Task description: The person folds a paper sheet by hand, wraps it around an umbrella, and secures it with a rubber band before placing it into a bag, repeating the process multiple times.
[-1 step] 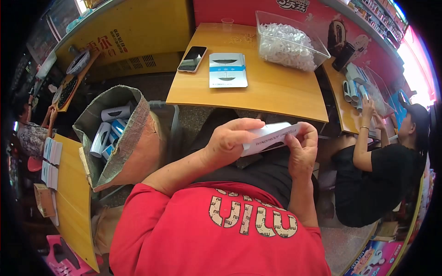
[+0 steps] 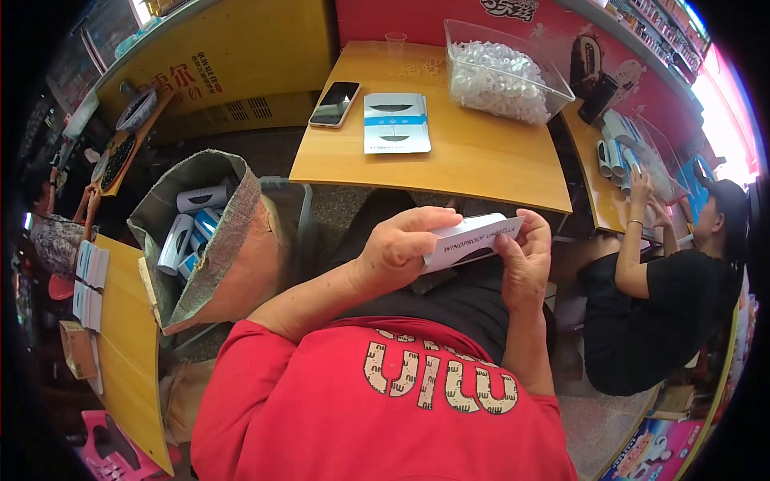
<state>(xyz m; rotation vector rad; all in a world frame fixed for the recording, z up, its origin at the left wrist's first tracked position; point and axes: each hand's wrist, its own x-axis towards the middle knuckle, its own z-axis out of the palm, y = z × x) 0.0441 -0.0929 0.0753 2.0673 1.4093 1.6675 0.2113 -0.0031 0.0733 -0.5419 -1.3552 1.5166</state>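
A white printed card (image 2: 464, 248) is held over my lap, below the near edge of the wooden table. It looks bent or folded, with dark print on the side toward me. My left hand (image 2: 407, 244) is closed on its left end, fingers over the top. At the right end my right hand (image 2: 525, 255) pinches it, thumb on the printed face. Beyond, on the table, lies a stack of similar white cards (image 2: 398, 141) with a blue stripe and dark curved shapes. What is behind the held card is hidden.
A phone (image 2: 335, 105) lies on the wooden table (image 2: 481, 164), left of the stack. A clear tub (image 2: 553, 103) of small white plastic pieces stands at its far right. To my left, an open sack (image 2: 245, 276) holds several rolled white and blue tubes (image 2: 176, 244). A co-worker (image 2: 662, 289) sits at right.
The held card has tilted slightly, so its printed face shows more fully toward me. Both hands keep their hold in almost the same place.
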